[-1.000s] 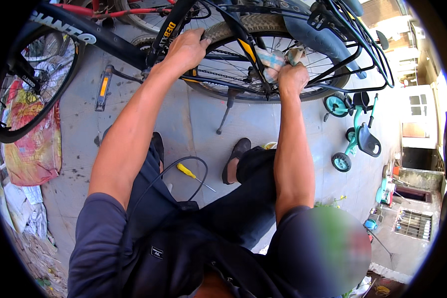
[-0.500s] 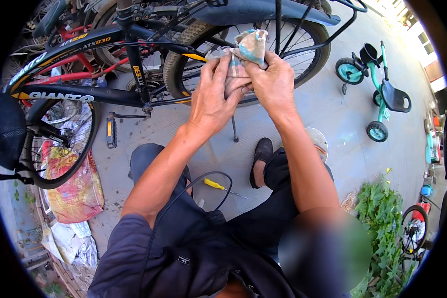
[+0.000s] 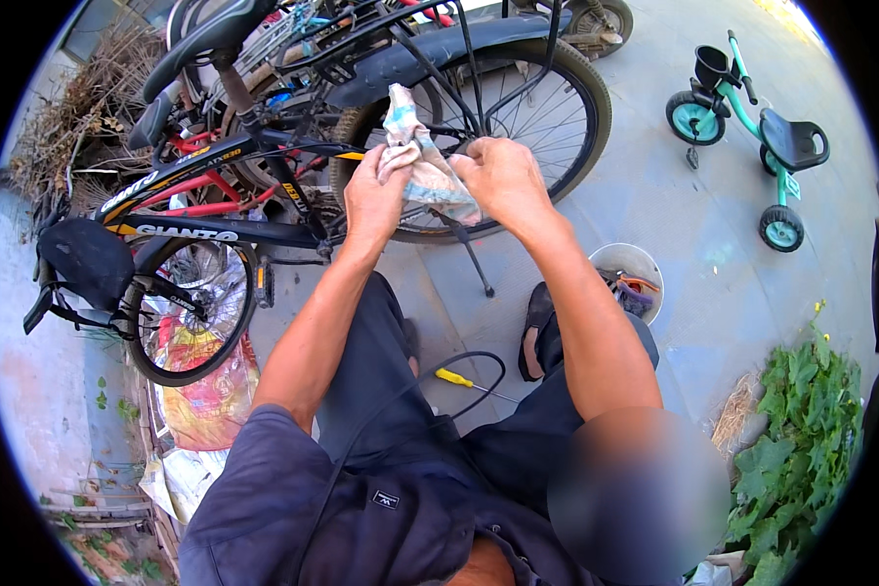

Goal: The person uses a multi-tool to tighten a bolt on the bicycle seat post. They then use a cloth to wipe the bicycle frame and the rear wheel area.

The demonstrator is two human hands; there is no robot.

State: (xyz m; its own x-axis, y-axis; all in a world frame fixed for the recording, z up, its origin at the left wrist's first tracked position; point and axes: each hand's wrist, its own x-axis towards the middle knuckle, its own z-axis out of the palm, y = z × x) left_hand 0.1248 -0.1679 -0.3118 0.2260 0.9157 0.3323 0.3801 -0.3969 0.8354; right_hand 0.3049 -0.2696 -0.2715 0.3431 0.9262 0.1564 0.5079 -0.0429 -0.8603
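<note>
bucket (image 3: 639,256) with jumbled items (image 3: 633,291) near right shoe (image 3: 539,311), cloth (image 3: 422,168) in both hands (image 3: 373,203) (image 3: 506,184)

Rag (image 3: 418,161) before bicycle (image 3: 294,198), tricycle (image 3: 746,115) at right

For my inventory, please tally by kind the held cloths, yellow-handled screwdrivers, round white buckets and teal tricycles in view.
Stained pale cloth with blue patches, in the left hand: 1
Yellow-handled screwdriver: 1
Round white bucket: 1
Teal tricycle with a black seat: 1
Total: 4
</note>
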